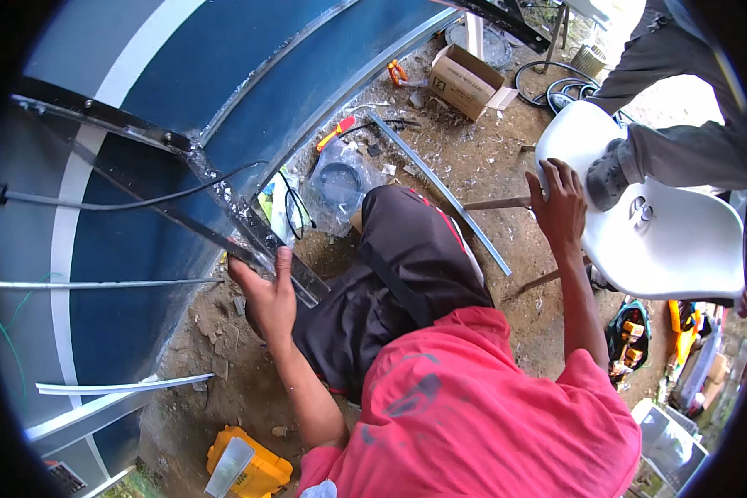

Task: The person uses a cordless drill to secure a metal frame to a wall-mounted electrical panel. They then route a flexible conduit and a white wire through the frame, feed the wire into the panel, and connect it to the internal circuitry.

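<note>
My left hand (267,300) is closed around the lower end of a black metal frame (239,217), thumb on its near side and fingers behind it. The paint on the frame is spotted and scuffed. Farther right, my right hand (559,203) holds the left edge of a white chair (672,241), fingers over the seat. A co-worker's shoe (610,176) stands on that seat, just beside my fingers. A black cable (133,203) runs across the frame toward the blue panelled wall (162,158).
An aluminium strip (440,191) lies on the dirt beyond my knees. Past it are a cardboard box (465,81), orange-handled pliers (397,73) and a red-and-yellow tool (335,133) near a clear plastic bag (337,178). A yellow case (253,465) sits at lower left; a tool bag (629,336) at right.
</note>
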Tool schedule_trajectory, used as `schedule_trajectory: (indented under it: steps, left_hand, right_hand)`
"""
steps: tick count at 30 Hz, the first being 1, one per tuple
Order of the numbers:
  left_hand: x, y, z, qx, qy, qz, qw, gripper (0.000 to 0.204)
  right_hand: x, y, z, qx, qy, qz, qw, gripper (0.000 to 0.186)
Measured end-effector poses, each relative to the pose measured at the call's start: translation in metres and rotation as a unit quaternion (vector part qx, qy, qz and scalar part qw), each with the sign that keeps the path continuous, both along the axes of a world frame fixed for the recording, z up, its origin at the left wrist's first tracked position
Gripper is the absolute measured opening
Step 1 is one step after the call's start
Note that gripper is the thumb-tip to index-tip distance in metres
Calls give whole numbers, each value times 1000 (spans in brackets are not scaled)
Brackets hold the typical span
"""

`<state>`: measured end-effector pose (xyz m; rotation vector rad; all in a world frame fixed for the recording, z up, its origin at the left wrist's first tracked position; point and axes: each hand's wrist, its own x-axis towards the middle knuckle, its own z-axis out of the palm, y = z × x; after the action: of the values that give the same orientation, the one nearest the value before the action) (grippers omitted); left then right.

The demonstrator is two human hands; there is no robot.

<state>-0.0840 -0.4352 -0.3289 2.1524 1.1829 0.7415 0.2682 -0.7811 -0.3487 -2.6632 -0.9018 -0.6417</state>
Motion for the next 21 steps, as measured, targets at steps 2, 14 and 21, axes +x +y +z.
schedule_trajectory:
  steps: [2, 14, 21]
  left_hand:
    - [18, 0, -16, -42, -72, -1, 997, 92]
    - [24, 1, -19, -38, -31, 43, 998, 74]
    - [28, 0, -19, -60, -53, 53, 995, 74]
  right_hand:
    - [-2, 4, -8, -35, -59, 21, 997, 30]
    - [-100, 131, -294, -103, 332, 201, 916, 111]
    - [-149, 155, -329, -128, 368, 162, 907, 117]
